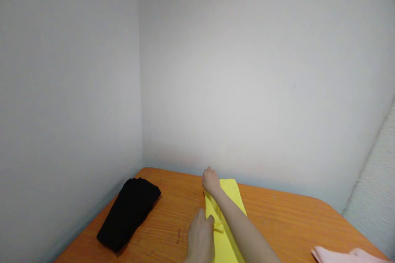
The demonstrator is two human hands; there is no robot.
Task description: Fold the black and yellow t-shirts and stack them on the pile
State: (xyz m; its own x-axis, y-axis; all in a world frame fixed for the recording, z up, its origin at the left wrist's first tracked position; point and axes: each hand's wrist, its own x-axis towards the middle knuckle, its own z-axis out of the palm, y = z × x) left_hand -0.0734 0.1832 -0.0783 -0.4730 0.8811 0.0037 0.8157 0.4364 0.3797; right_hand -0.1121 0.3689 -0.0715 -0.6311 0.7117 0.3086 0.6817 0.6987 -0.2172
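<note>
Yellow cloth (228, 218) lying flat on orange wooden table (277, 218), folded into a long narrow strip running away from the body toward the wall.

Right hand (211, 181) at the far end of the strip, forearm stretched along its length and covering much of it. Fingers curled under, closed on the far left corner of the cloth; knuckles up. Grip itself partly hidden by the back of the hand.

Left hand (201, 236) nearer the body, just left of the strip, palm down. Fingertips touching the cloth's left edge about midway along, pinching or pressing a small fold there; cannot tell which.

Both hands on the same left edge of the cloth, one beyond the other.

Black garment (129, 211) folded, well to the left of the left hand, near the table's far left corner by the side wall. Apart from the yellow cloth.

Pink cloth (345, 254) at the lower right, well to the right of the right forearm, only partly in frame.

Plain pale walls (247, 70) beyond the right hand.
</note>
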